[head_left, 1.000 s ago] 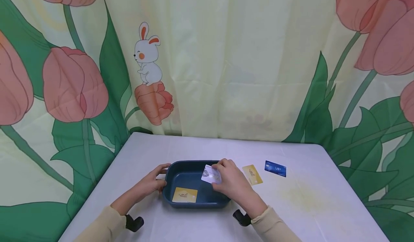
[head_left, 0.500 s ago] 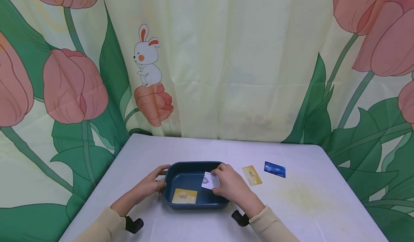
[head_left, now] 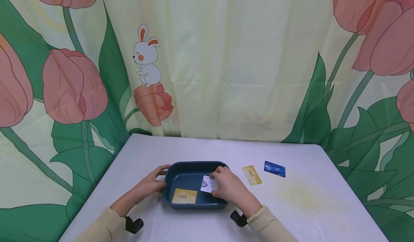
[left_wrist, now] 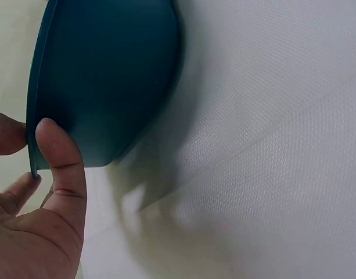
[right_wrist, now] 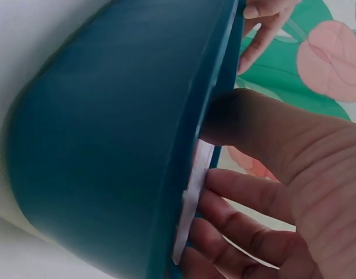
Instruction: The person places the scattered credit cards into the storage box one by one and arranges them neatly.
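Note:
A dark blue rectangular tray with raised walls stands on the table. At its left end, my left hand holds the rim, the thumb against the outer wall in the left wrist view. My right hand reaches over the tray's right end and pinches a white card with a grey round print. This card is low inside the tray; whether it touches the bottom I cannot tell. Its edge shows past the tray's rim in the right wrist view. A gold card lies flat in the tray's front left.
Right of the tray, another gold card lies on the white table. Farther right is a blue card marked VIP. A curtain printed with tulips and a rabbit hangs behind the table.
My right hand has lowered the white card farther into the tray, moving slightly toward the front. The left hand has stayed at the tray's left end. The other cards lie where they were.

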`<action>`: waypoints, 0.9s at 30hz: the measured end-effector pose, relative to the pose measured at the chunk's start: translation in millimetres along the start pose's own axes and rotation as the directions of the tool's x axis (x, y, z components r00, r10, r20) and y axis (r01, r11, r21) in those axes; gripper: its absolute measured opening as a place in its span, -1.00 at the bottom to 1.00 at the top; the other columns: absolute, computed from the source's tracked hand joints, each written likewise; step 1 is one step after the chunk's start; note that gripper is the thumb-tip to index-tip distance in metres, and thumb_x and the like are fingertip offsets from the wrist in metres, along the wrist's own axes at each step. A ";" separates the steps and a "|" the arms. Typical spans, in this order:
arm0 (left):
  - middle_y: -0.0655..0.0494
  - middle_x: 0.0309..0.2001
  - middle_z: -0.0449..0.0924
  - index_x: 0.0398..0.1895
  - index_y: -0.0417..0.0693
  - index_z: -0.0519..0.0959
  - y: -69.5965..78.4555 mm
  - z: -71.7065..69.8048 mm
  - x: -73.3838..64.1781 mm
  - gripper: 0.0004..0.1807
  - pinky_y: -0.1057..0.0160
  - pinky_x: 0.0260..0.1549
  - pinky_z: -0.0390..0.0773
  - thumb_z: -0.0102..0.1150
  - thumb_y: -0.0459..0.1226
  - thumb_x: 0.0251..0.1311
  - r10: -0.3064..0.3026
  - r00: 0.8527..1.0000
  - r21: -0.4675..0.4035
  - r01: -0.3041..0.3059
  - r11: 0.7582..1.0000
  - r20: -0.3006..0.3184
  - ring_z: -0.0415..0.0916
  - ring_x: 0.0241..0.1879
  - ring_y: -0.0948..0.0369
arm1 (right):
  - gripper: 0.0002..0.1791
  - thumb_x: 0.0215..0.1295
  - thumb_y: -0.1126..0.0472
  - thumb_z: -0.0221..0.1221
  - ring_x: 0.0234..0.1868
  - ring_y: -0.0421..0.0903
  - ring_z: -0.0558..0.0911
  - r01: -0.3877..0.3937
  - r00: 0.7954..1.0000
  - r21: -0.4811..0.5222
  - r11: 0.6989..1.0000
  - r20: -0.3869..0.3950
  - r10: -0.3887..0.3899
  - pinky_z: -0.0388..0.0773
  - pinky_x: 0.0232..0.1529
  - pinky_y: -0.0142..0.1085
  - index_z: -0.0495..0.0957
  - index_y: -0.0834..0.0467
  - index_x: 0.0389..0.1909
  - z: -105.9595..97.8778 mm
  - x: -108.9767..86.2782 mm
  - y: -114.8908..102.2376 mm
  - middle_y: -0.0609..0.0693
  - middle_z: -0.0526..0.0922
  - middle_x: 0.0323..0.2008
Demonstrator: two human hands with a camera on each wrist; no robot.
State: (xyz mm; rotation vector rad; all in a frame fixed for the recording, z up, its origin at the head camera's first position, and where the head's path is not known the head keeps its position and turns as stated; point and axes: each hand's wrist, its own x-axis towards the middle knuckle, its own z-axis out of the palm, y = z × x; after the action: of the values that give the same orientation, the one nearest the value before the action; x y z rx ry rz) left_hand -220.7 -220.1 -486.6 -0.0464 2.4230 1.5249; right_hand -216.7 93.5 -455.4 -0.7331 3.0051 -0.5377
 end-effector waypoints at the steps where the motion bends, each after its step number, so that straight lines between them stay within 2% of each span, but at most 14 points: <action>1: -0.26 0.45 0.30 0.57 0.03 0.24 0.3 -0.1 -0.1 -0.19 0.14 -0.30 0.60 0.12 -0.42 0.18 0.002 1.000 0.001 -0.002 1.000 -0.002 0.56 -0.24 0.08 | -0.45 0.02 0.05 0.54 -0.12 -0.10 0.50 0.007 1.000 -0.010 1.000 0.001 -0.007 0.62 -0.05 -0.18 0.71 0.14 0.06 0.1 0.0 0.0 0.01 0.59 -0.06; 7: -0.26 0.46 0.29 0.56 0.02 0.24 1.2 -1.8 -0.8 -0.19 0.14 -0.31 0.60 0.12 -0.41 0.18 0.006 1.000 0.002 -0.006 1.000 -0.010 0.56 -0.26 0.08 | -0.47 0.00 0.06 0.55 -0.12 -0.09 0.50 0.026 1.000 -0.046 0.999 0.014 -0.026 0.61 -0.10 -0.19 0.72 0.15 0.02 0.9 0.8 -0.1 0.03 0.62 -0.06; 18: -0.26 0.46 0.29 0.56 0.04 0.24 -1.7 -0.7 1.0 -0.20 0.14 -0.31 0.60 0.12 -0.41 0.19 0.003 1.000 -0.007 -0.003 1.000 -0.003 0.56 -0.25 0.08 | -0.52 0.01 0.08 0.56 -0.13 -0.09 0.51 0.004 0.999 -0.057 0.998 0.051 -0.001 0.65 -0.04 -0.16 0.74 0.13 -0.01 7.9 1.3 -0.8 0.03 0.64 -0.08; 27: -0.27 0.44 0.30 0.56 0.05 0.26 -3.6 2.9 2.3 -0.18 0.14 -0.37 0.60 0.12 -0.44 0.16 -0.004 1.000 -0.020 0.004 1.000 -0.024 0.56 -0.28 0.06 | -0.54 -0.02 0.07 0.59 -0.17 -0.10 0.52 0.000 0.997 -0.077 0.997 0.071 0.005 0.65 -0.09 -0.16 0.75 0.12 -0.07 11.7 0.7 0.1 0.02 0.65 -0.14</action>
State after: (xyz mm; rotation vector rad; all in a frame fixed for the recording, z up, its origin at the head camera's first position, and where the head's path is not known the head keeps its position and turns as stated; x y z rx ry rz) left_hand -221.7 -218.8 -491.5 -0.0735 2.4244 1.5558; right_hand -216.4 89.5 -466.4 -0.7358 2.9745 -0.3894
